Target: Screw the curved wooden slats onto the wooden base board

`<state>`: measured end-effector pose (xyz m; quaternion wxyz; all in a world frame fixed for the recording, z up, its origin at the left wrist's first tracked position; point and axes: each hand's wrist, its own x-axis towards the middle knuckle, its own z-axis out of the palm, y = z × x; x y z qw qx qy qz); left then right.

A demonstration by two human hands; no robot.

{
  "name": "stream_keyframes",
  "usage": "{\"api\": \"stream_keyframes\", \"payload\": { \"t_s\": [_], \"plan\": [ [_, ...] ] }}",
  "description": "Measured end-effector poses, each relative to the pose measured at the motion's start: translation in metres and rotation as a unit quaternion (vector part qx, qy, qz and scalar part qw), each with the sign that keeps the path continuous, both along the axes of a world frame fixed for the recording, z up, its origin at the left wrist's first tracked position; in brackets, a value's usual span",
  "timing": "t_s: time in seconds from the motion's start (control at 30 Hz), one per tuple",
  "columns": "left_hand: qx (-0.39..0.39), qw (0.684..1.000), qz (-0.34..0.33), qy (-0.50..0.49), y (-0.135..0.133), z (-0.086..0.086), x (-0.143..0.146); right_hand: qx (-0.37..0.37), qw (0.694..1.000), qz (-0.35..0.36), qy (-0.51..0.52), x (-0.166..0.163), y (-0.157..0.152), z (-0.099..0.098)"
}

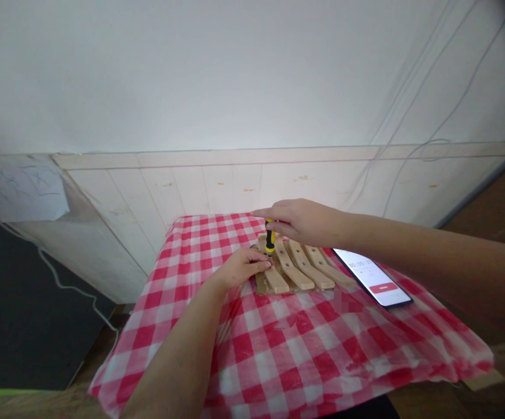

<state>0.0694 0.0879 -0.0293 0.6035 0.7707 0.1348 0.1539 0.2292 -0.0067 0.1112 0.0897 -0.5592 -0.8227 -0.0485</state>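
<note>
A wooden rack of several curved slats (301, 266) lies on the red and white checked tablecloth (278, 343). My right hand (298, 221) is closed on the top of a small yellow and black screwdriver (270, 238), which stands upright with its tip at the left end of the slats. My left hand (241, 267) rests on the cloth beside the rack, its fingertips pinched at the screwdriver's tip and touching the leftmost slat. What the fingertips pinch is too small to make out.
A phone (372, 276) with a lit screen lies just right of the rack. The small table stands against a white panelled wall (217, 186). Thin cables (427, 145) hang on the wall at right. Dark floor lies left of the table.
</note>
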Motion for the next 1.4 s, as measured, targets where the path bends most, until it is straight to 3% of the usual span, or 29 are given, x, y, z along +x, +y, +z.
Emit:
{"api": "stream_keyframes", "payload": {
  "t_s": [0.2,0.4,0.63,0.8,0.9,1.1,1.17,1.3,1.4],
  "plan": [
    [-0.016,1.000,0.004,0.008,0.001,-0.001,0.000,0.009,0.984,-0.135,-0.118,-0.006,0.001,0.002],
    [0.006,1.000,0.001,0.007,0.002,-0.002,0.000,-0.022,0.999,-0.025,-0.028,-0.002,0.001,0.006],
    [0.038,0.999,-0.018,0.002,0.000,0.000,0.002,-0.012,0.995,-0.082,-0.053,0.002,0.003,0.007],
    [0.052,0.999,-0.008,0.010,0.000,0.000,0.003,-0.025,0.999,-0.020,0.016,0.000,-0.001,0.006],
    [0.056,0.998,-0.008,0.013,0.001,-0.002,0.003,-0.038,0.999,-0.005,0.004,-0.001,-0.003,0.009],
    [0.063,0.998,-0.019,0.020,0.003,-0.005,0.003,-0.036,0.981,-0.161,-0.103,-0.004,0.004,0.011],
    [0.071,0.997,-0.014,0.021,0.002,-0.004,0.003,-0.034,0.986,-0.147,-0.076,-0.005,0.004,0.010],
    [0.076,0.997,-0.003,0.032,0.000,0.001,0.002,-0.053,0.997,-0.043,-0.020,-0.004,-0.005,0.015],
    [0.094,0.995,-0.004,0.039,-0.001,0.003,0.001,-0.071,0.992,-0.077,-0.066,-0.003,-0.008,0.018]
  ]
}}
